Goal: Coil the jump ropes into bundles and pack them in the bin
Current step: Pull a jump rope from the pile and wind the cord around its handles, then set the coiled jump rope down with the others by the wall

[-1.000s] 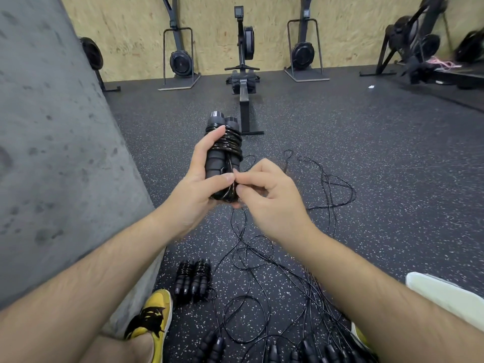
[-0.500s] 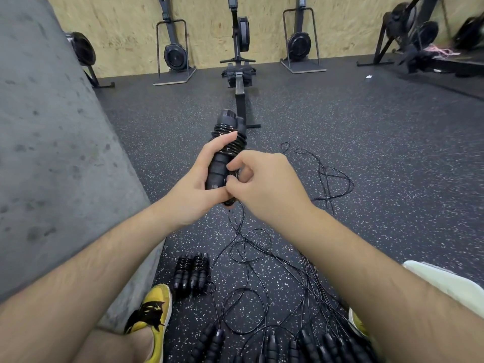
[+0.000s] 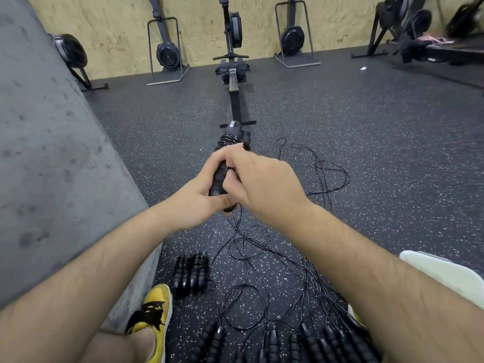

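Above the middle of the speckled floor [image 3: 366, 158], fingers of the left hand [image 3: 193, 201] curled tight around the handles of the jump rope bundle [image 3: 231, 136], thumb laid on top. Right hand [image 3: 264, 179] closed on the same bundle, pinching its black cord against the handles. Below the hands, trailing down to the loose ropes [image 3: 251, 258] on the floor. Near the floor's left edge, beside the grey concrete wall [image 3: 52, 166], lying already coiled: finished bundles [image 3: 191, 271], just beyond a yellow shoe [image 3: 153, 307]. Along the near edge, lined up: loose handles [image 3: 290, 341]
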Tool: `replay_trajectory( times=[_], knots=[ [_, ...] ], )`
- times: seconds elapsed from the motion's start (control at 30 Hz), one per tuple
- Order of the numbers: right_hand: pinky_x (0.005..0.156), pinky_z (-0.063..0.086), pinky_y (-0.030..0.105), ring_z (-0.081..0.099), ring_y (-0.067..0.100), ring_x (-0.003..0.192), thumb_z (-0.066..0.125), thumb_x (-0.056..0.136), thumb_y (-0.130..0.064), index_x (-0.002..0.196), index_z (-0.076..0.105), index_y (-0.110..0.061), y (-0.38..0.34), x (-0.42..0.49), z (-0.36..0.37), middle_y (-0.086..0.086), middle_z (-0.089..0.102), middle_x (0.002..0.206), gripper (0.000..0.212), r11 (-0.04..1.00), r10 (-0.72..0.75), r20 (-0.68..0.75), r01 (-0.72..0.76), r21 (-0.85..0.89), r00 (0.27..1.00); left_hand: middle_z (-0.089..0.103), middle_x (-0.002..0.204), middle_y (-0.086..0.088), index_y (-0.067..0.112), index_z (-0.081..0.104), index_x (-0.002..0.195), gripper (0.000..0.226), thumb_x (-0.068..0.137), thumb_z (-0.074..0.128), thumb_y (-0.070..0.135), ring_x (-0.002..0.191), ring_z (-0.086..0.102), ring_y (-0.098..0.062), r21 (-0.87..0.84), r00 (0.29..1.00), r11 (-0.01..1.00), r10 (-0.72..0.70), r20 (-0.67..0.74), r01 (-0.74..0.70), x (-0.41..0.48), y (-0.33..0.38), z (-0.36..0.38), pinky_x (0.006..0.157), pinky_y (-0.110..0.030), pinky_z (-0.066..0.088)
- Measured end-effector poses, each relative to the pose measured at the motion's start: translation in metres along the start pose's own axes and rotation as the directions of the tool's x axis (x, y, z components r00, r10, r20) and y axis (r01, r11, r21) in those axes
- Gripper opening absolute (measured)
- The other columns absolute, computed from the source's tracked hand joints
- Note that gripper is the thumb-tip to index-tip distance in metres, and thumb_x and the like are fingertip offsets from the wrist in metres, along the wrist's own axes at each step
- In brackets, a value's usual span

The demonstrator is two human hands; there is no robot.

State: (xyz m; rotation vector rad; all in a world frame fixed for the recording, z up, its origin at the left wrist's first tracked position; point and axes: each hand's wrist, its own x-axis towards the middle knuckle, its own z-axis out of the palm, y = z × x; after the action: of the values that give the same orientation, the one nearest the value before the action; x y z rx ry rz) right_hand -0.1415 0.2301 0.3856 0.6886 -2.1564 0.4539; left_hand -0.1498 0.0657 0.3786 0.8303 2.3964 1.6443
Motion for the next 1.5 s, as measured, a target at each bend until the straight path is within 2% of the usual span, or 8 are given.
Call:
replay_trajectory(
  times=[0.2,0.4,0.5,0.7,0.97,1.2,1.4,1.5],
  knots=[
    [0.066,0.046,0.044,0.059,0.033,0.08,0.049,0.097,-0.015,0.106,0.052,-0.016,-0.009,-0.005,0.014,0.005,0.066,0.086,0.009,0.919,0.235,0.208,-0.287,0.27,0.949,0.034,0.135,-0.01,0.068,0.012,0.147,0.094,0.088,0.057,0.011,0.09,0.063,-0.037,0.364,0.98,0.92,-0.083,-0.18,0.145,-0.001,-0.007,0.0,0.089,-0.04,0.056],
    [0.079,0.051,0.042,0.062,0.024,0.085,0.057,0.089,-0.029,0.107,0.047,-0.024,-0.02,-0.01,0.034,0.0,0.066,0.092,0.021,0.67,0.5,0.374,-0.623,0.404,0.781,0.024,0.135,0.006,0.057,0.014,0.152,0.086,0.093,0.056,0.011,0.085,0.064,-0.016,0.448,0.972,0.881,-0.048,-0.23,0.149,-0.013,-0.02,-0.003,0.075,-0.018,0.049],
    [0.07,0.051,0.038,0.064,0.02,0.077,0.066,0.086,-0.045,0.107,0.038,-0.029,-0.02,-0.011,0.046,-0.005,0.065,0.084,0.038,0.629,0.517,0.382,-0.643,0.438,0.766,0.029,0.135,0.004,0.057,0.022,0.15,0.083,0.091,0.061,0.014,0.094,0.065,-0.014,0.415,0.961,0.898,-0.026,-0.275,0.144,-0.019,-0.03,-0.005,0.088,-0.025,0.051],
    [0.067,0.051,0.041,0.058,0.025,0.062,0.059,0.085,-0.019,0.112,0.03,-0.035,-0.019,-0.022,0.088,0.002,0.065,0.077,0.043,0.53,0.5,0.507,-0.711,0.462,0.702,0.032,0.13,0.0,0.06,0.024,0.148,0.09,0.084,0.075,0.022,0.102,0.05,0.015,0.329,0.941,0.92,-0.103,-0.323,0.214,-0.026,-0.064,-0.022,0.098,-0.024,0.048],
    [0.052,0.041,0.031,0.05,0.016,0.048,0.048,0.09,-0.011,0.125,0.027,-0.042,-0.038,-0.048,0.179,0.003,0.066,0.078,0.051,0.35,0.414,0.709,-0.819,0.456,0.571,0.037,0.129,-0.006,0.05,0.032,0.149,0.092,0.08,0.076,0.011,0.105,0.054,-0.017,0.35,0.904,0.846,-0.306,-0.3,0.402,-0.035,-0.145,-0.049,0.075,0.008,0.032],
    [0.071,0.042,0.027,0.062,0.02,0.083,0.048,0.088,-0.004,0.13,0.03,-0.031,-0.037,-0.098,0.277,0.006,0.069,0.106,0.053,0.259,0.517,0.752,-0.912,0.318,0.409,0.04,0.133,-0.004,0.041,0.035,0.152,0.082,0.083,0.064,0.005,0.113,0.051,-0.013,0.224,0.819,0.806,-0.46,-0.344,0.547,-0.043,-0.25,-0.025,0.097,-0.016,0.033],
    [0.066,0.048,0.03,0.065,0.021,0.08,0.05,0.088,-0.008,0.128,0.029,-0.034,-0.016,-0.173,0.352,0.003,0.069,0.103,0.052,0.206,0.544,0.816,-0.974,0.096,0.195,0.041,0.145,-0.004,0.041,0.026,0.156,0.086,0.088,0.071,0.015,0.127,0.051,-0.022,0.181,0.748,0.73,-0.613,-0.252,0.659,-0.062,-0.349,0.012,0.103,-0.024,0.037],
    [0.077,0.052,0.034,0.066,0.022,0.091,0.051,0.086,-0.007,0.125,0.031,-0.032,-0.011,-0.203,0.383,0.002,0.068,0.106,0.051,0.178,0.579,0.803,-0.983,0.042,0.139,0.039,0.156,-0.002,0.035,0.018,0.159,0.085,0.091,0.069,0.037,0.141,0.04,-0.027,0.379,0.693,0.586,-0.664,-0.282,0.716,-0.067,-0.389,0.027,0.116,-0.044,0.032]
  ],
)
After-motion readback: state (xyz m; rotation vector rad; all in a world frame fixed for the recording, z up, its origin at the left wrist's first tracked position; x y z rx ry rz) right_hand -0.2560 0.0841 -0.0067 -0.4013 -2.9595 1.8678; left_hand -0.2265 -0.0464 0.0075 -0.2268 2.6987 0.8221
